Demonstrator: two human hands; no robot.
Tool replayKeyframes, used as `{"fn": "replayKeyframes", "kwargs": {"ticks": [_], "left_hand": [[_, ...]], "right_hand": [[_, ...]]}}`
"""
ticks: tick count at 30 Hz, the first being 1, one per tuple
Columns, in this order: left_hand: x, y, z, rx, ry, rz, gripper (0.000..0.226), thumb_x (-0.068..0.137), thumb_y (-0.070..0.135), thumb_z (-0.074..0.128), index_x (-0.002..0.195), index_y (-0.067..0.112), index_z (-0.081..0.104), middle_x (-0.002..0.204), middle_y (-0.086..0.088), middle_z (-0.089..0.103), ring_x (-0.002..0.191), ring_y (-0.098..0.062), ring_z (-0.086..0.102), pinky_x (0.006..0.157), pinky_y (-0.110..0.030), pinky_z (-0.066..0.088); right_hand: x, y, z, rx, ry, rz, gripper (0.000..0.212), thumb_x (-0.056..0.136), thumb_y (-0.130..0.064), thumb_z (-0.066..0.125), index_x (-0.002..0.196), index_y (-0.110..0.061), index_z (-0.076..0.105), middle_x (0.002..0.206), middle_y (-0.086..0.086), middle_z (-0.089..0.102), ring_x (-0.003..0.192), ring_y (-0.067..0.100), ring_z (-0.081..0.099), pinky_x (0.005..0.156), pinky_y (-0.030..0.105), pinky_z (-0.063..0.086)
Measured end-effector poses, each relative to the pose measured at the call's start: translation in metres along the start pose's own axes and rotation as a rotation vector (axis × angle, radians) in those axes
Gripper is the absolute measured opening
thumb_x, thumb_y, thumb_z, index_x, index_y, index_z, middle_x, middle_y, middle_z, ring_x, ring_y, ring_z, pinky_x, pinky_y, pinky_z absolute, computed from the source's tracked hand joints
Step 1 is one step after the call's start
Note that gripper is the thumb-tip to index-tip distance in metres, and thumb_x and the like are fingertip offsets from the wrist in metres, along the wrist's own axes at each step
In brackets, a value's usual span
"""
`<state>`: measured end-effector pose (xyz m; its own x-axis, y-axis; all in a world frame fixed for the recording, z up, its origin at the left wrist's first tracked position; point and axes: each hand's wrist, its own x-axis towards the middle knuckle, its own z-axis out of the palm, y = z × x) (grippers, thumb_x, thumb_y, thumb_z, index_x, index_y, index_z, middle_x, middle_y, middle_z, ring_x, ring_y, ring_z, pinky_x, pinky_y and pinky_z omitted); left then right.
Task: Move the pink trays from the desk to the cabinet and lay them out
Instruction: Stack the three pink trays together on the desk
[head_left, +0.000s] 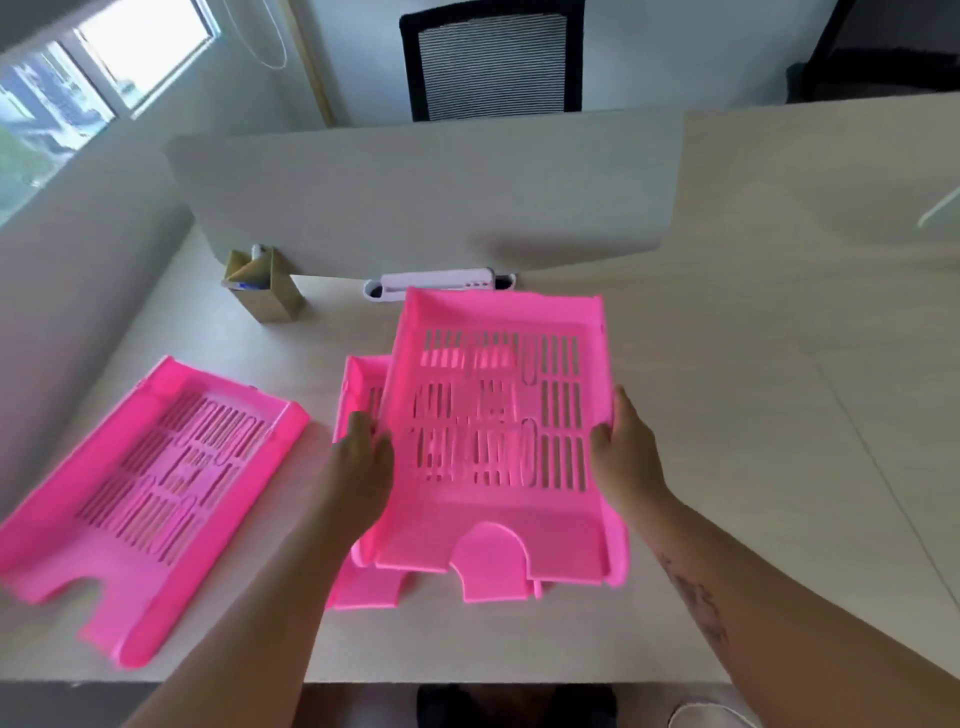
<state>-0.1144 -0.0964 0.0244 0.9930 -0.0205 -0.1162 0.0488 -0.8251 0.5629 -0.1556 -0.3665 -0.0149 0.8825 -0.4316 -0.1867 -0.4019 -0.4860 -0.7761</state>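
A pink tray (498, 431) is gripped at its sides by the left hand (363, 462) and right hand (626, 447), raised over another on the worktop (753, 415); carrying to the unseen cabinet is judged next.

3 pink slotted trays, each with an arched notch at the near edge. The top tray (498, 431) sits tilted over a lower tray (361, 395) — mostly hidden, offset left. The left tray (150, 499) lies flat and angled, apart, near the surface's edge.
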Motion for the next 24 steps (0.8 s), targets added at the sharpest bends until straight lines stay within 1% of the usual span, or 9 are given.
{"fn": "replayKeyframes", "kwargs": {"ticks": [2, 3, 6, 8, 13, 15, 18, 21, 24], "left_hand": [[-0.001, -0.026, -0.011, 0.059, 0.003, -0.034, 0.02, 0.101, 0.021, 0.035, 0.094, 0.007, 0.047, 0.071, -0.003, 0.058, 0.056, -0.022, 0.063, 0.044, -0.036, 0.055], [-0.001, -0.038, -0.015, 0.077, 0.007, -0.043, 0.022, 0.1, 0.026, 0.033, 0.091, 0.011, 0.047, 0.07, -0.005, 0.06, 0.055, -0.02, 0.065, 0.043, -0.036, 0.057], [0.002, -0.066, -0.017, 0.087, 0.002, -0.071, 0.023, 0.099, 0.031, 0.031, 0.087, 0.017, 0.045, 0.07, -0.004, 0.063, 0.055, -0.02, 0.066, 0.046, -0.038, 0.059], [0.003, -0.076, -0.016, 0.075, 0.003, -0.084, 0.02, 0.098, 0.031, 0.031, 0.085, 0.02, 0.042, 0.069, -0.005, 0.063, 0.054, -0.022, 0.066, 0.047, -0.04, 0.058], [0.002, -0.094, -0.016, 0.046, 0.014, -0.086, 0.014, 0.098, 0.026, 0.035, 0.088, 0.022, 0.043, 0.069, -0.004, 0.064, 0.053, -0.021, 0.065, 0.045, -0.039, 0.058], [0.001, -0.095, -0.016, 0.021, 0.004, -0.108, 0.013, 0.1, 0.021, 0.037, 0.091, 0.016, 0.046, 0.07, -0.006, 0.063, 0.056, -0.022, 0.065, 0.05, -0.041, 0.058], [-0.001, -0.096, -0.015, -0.054, 0.006, -0.147, 0.013, 0.1, 0.017, 0.039, 0.096, 0.009, 0.048, 0.073, -0.01, 0.061, 0.061, -0.024, 0.062, 0.056, -0.04, 0.057], [-0.001, -0.097, -0.013, -0.127, 0.004, -0.163, 0.013, 0.1, 0.018, 0.039, 0.099, 0.008, 0.047, 0.077, -0.012, 0.062, 0.064, -0.024, 0.063, 0.058, -0.041, 0.057], [-0.007, -0.098, -0.012, -0.177, 0.007, -0.17, 0.016, 0.1, 0.017, 0.038, 0.097, 0.003, 0.046, 0.08, -0.017, 0.061, 0.065, -0.025, 0.06, 0.053, -0.038, 0.052]], "right_hand": [[-0.003, -0.013, 0.023, 0.001, -0.029, -0.003, 0.054, 0.103, -0.008, 0.035, 0.156, -0.011, 0.025, 0.096, 0.013, 0.068, 0.051, 0.021, 0.058, 0.046, 0.041, 0.056], [-0.005, -0.018, 0.032, -0.004, -0.039, 0.001, 0.055, 0.103, -0.008, 0.035, 0.156, -0.011, 0.023, 0.1, 0.014, 0.069, 0.048, 0.018, 0.055, 0.042, 0.039, 0.053], [-0.009, -0.026, 0.052, -0.02, -0.063, 0.03, 0.057, 0.103, -0.008, 0.033, 0.158, -0.012, 0.02, 0.129, 0.02, 0.063, 0.044, 0.012, 0.05, 0.038, 0.026, 0.04], [-0.01, -0.029, 0.061, -0.032, -0.062, 0.038, 0.057, 0.102, -0.009, 0.033, 0.158, -0.012, 0.02, 0.134, 0.02, 0.06, 0.046, 0.013, 0.052, 0.039, 0.026, 0.042], [-0.015, -0.03, 0.079, -0.059, -0.05, 0.047, 0.056, 0.103, -0.012, 0.033, 0.158, -0.015, 0.02, 0.133, 0.018, 0.061, 0.047, 0.013, 0.053, 0.038, 0.025, 0.045], [-0.017, -0.032, 0.083, -0.07, -0.047, 0.047, 0.056, 0.103, -0.013, 0.033, 0.157, -0.016, 0.021, 0.13, 0.017, 0.063, 0.049, 0.014, 0.056, 0.04, 0.027, 0.048], [-0.017, -0.034, 0.087, -0.086, -0.051, 0.057, 0.055, 0.103, -0.013, 0.033, 0.157, -0.018, 0.022, 0.128, 0.016, 0.064, 0.049, 0.014, 0.057, 0.041, 0.025, 0.047], [-0.019, -0.036, 0.087, -0.108, -0.048, 0.063, 0.054, 0.103, -0.013, 0.034, 0.156, -0.018, 0.023, 0.121, 0.015, 0.067, 0.05, 0.015, 0.057, 0.041, 0.027, 0.048], [-0.021, -0.037, 0.085, -0.121, -0.07, 0.067, 0.055, 0.103, -0.012, 0.034, 0.157, -0.018, 0.021, 0.11, 0.014, 0.068, 0.051, 0.017, 0.055, 0.043, 0.03, 0.048]]}}
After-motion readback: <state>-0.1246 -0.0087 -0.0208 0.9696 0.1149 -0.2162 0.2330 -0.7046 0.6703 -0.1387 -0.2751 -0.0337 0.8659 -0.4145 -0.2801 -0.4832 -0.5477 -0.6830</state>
